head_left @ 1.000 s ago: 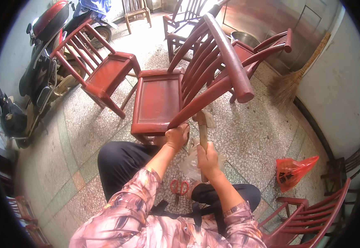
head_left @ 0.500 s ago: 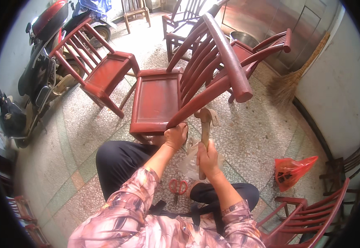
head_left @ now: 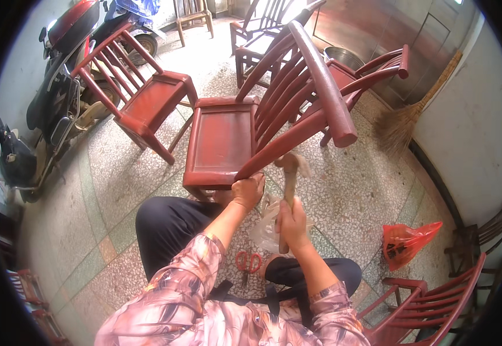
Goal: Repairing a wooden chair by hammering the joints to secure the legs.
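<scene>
A red wooden chair stands in front of my knees, its slatted back on the right. My left hand is closed on the chair at its near corner, just below the foot of the back post; the fingertips are partly hidden. In my right hand is a claw hammer, gripped by its wooden handle with the head up. The hammer head is blurred and appears close to the chair's back post, and I cannot tell whether they touch. Below my hands, red-handled scissors lie on the floor beside a clear plastic bag.
Another red chair stands left, with scooters behind it. More chairs stand behind the middle one and at lower right. A red plastic bag sits on the floor at right. A straw broom leans on the wall.
The hammer has shifted slightly to the right and its head is now smeared by motion. My left hand keeps its place on the chair. The whole view has shifted a little.
</scene>
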A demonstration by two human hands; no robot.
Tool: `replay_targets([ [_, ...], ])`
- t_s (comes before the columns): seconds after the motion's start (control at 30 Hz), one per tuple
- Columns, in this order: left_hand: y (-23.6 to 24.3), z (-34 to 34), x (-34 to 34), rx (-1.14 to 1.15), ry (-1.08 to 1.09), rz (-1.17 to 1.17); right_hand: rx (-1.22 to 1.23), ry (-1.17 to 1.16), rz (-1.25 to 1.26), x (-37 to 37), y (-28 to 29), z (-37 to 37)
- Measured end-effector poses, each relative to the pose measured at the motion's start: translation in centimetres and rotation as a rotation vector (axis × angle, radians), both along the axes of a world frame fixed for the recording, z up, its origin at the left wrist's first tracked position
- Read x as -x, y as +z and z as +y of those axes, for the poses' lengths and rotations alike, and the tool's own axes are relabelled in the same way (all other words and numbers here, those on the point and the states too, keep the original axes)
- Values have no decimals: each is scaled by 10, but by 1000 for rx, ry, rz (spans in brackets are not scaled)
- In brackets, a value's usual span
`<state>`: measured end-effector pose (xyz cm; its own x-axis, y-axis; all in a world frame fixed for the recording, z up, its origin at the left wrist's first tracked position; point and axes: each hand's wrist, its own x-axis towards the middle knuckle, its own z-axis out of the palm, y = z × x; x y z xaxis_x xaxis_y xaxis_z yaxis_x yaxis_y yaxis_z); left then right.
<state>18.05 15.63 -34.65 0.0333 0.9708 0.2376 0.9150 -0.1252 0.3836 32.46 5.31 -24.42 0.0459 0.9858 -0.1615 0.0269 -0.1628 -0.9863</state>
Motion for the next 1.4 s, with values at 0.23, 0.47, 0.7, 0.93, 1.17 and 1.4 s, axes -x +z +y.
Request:
replay_targets([
  [0.23, 14, -2, -8, -20, -10, 15, -54, -31, 72, -6, -23, 7],
  [0.47, -1, 0, -1, -8, 6, 29, -132, -39, -60, -8, 2, 2],
  [0.7, 10, -28, 20, -10, -70, -81, -106, -15, -22, -13, -5, -3],
  [0.93, -7, -48, 38, 85, -121, -159, -109, -11, -92, -4, -5, -1],
  [1.17, -6, -45, 37, -51, -111, -238, 9, 0, -1, -3, -12, -2],
  [1.4, -7, -44, 40, -127, -117, -233, 9, 1, 52, 7, -14, -4],
])
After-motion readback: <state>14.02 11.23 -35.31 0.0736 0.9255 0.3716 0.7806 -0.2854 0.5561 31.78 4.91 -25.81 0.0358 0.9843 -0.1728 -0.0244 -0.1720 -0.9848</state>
